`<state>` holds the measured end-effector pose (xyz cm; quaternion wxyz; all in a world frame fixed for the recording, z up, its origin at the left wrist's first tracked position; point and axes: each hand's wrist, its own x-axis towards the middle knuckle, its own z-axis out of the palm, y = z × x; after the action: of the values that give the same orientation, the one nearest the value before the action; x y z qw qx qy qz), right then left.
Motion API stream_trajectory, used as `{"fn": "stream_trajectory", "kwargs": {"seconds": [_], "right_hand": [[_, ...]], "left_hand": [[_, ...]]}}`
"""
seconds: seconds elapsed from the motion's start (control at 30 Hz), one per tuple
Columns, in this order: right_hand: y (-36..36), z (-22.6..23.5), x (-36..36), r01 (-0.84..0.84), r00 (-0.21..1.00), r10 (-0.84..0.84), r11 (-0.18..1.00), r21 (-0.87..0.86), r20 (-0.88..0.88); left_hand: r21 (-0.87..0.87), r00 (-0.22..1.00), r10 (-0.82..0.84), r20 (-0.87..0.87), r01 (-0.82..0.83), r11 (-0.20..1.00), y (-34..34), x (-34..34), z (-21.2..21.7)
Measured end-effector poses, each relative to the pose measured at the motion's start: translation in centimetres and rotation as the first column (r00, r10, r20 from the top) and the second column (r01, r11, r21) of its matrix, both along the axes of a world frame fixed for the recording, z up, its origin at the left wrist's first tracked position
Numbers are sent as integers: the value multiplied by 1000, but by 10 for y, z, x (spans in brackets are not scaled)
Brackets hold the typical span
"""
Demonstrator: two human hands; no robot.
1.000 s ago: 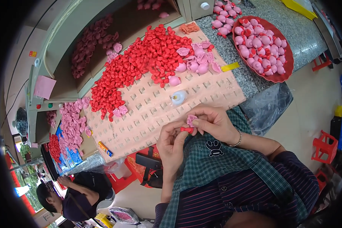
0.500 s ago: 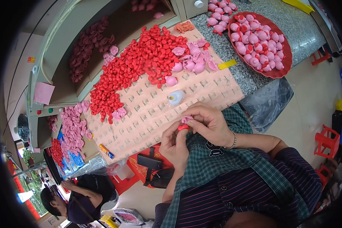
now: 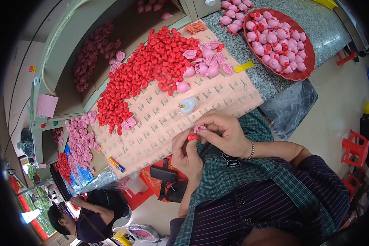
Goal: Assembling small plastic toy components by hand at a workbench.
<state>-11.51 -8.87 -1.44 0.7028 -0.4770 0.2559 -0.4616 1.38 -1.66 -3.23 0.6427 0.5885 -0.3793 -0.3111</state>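
Note:
Between finger and thumb, my left hand point(image 3: 187, 152) pinches a small red rubbery piece point(image 3: 192, 137). My right hand point(image 3: 223, 130) grips a soft pink hollow piece point(image 3: 199, 129) right beside it; the two pieces touch or nearly touch. Both hands are over the near edge of a pale pink work board point(image 3: 151, 135). Just beyond them on the board is a small translucent bottle point(image 3: 188, 105) with a narrow yellowish tip. A large heap of red pieces point(image 3: 151, 67) covers the board's far side, with loose pink pieces point(image 3: 209, 61) at its right end.
A red scalloped bowl point(image 3: 311, 53) of pink pieces with red parts stands on the granite counter point(image 3: 328, 28) at right. More pink pieces point(image 3: 80, 139) lie at left. An orange-and-blue tube point(image 3: 116, 164) rests on the board's left edge. Another person point(image 3: 92, 217) sits at lower left.
The red piece in my left hand has shifted slightly left of the pink piece and turned. Both hands keep their hold. The whole view has shifted a little.

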Motion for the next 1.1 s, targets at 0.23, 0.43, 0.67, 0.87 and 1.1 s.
{"fn": "stream_trajectory", "kwargs": {"seconds": [0.23, 0.43, 0.67, 0.87, 1.1], "right_hand": [[-5, 10, -6, -57, 990, 38, 989, -134, -137], [-9, 10, -13, -273, 960, 277, 959, 76, -45], [-17, -5, -20, -450, 893, 450, 892, 37, 23], [-17, 0, -20, -398, 916, 395, 917, -32, -69], [-14, -2, -16, -423, 905, 402, 886, 191, 138]], "left_hand": [[87, 998, -52, -28, 54, 995, -4, 1, 18], [163, 966, -57, -253, 100, 981, -8, 4, 33], [129, 893, -61, -447, 131, 983, -7, 10, 32], [188, 988, 27, -151, 2, 982, -8, -2, 40], [202, 999, 16, -32, -9, 979, -9, -4, 45]]}}
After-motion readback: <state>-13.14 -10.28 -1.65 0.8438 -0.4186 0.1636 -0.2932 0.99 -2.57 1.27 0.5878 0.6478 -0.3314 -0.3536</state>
